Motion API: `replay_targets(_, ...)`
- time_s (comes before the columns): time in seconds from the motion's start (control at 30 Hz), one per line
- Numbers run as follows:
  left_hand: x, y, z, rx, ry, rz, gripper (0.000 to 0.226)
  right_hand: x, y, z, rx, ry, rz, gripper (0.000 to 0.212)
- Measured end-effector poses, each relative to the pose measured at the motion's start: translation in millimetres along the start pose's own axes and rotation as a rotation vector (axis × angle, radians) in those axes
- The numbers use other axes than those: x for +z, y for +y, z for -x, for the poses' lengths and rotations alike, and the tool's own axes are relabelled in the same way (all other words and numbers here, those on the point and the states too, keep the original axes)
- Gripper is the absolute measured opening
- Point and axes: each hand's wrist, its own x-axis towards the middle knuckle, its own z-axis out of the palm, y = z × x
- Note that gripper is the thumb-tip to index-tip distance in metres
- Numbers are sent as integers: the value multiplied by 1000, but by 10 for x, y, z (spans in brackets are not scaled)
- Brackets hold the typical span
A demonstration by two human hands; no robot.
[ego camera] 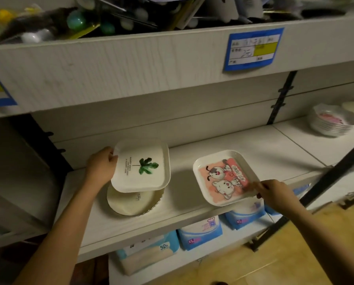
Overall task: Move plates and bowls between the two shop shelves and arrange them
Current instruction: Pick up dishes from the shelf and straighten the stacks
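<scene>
Holding one square plate per hand: left hand (102, 168) grips the leaf plate (141, 165), right hand (275, 191) pinches the cartoon plate (223, 177). Lower each flat, centred on its stack.

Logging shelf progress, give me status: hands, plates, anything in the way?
Left hand grips leaf plate above round dish. Right hand pinches cartoon plate at shelf edge. Between them, nothing.
</scene>
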Motion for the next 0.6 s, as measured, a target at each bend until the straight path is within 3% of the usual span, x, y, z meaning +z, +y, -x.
replay_targets(0.23, 104, 316, 336, -74, -285, 453, 26, -33, 309, 295, 42, 78, -123, 27)
replay_targets(0.6, 500, 1351, 903, -19, -525, 596, 19, -423, 1223, 729, 147, 221, -171, 39)
